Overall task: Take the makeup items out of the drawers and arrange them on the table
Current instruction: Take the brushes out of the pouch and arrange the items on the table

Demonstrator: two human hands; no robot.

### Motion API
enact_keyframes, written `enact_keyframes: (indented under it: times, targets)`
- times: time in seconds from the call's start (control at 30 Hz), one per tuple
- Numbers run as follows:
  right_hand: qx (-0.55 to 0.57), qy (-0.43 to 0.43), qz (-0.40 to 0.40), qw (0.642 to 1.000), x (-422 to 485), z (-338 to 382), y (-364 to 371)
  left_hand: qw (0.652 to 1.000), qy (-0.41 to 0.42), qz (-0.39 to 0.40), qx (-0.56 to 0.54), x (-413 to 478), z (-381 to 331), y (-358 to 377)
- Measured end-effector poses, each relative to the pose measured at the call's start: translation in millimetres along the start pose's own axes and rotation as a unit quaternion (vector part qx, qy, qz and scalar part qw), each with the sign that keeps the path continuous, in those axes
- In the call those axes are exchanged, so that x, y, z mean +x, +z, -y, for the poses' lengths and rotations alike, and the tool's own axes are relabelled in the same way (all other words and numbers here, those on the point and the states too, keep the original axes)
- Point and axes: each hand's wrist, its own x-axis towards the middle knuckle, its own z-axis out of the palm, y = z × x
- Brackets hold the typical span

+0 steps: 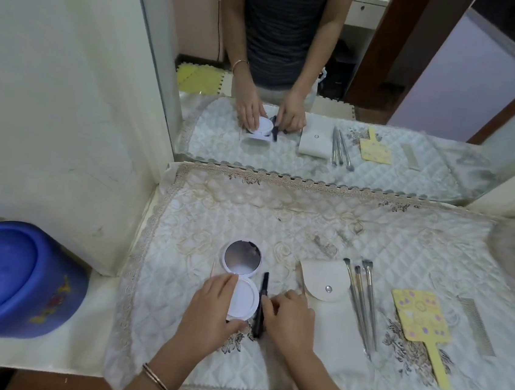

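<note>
A white round compact (243,298) lies open on the quilted table cloth (325,230), its mirror lid (242,258) tipped back. My left hand (210,312) grips the compact's base from the left. A black slim makeup stick (261,303) lies just right of the compact, and my right hand (289,317) has its fingertips on it. Further right lie a cream snap pouch (325,281), three silver brushes (362,304), a yellow hand mirror (420,323) and a metal comb (476,325).
A blue lidded tub (9,280) stands on the ledge at the left. A large wall mirror (326,75) rises behind the table and reflects the items and a person's torso. A white wall panel (68,111) borders the left side.
</note>
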Motion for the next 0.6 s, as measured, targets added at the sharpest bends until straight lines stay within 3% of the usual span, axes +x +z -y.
enact_keyframes:
  times: [0.13, 0.33, 0.4, 0.6]
  targets:
    - [0.118, 0.003, -0.066, 0.991, -5.8, -14.4, -5.8, 0.999, 0.027, -0.028, 0.002, 2.1, -4.7, 1.0]
    - [0.166, 0.016, -0.015, 0.986, -7.0, -22.6, -5.3, 0.991, 0.098, 0.046, 0.081, 11.6, -36.2, 6.3]
    - [0.185, 0.015, -0.010, 0.983, -3.4, -19.2, -4.7, 0.990, 0.088, 0.061, 0.086, 14.0, -36.9, 9.6]
    - [0.187, 0.014, 0.002, 0.982, 3.0, -8.1, -4.2, 0.986, 0.110, 0.010, 0.126, 16.1, -24.6, 29.5]
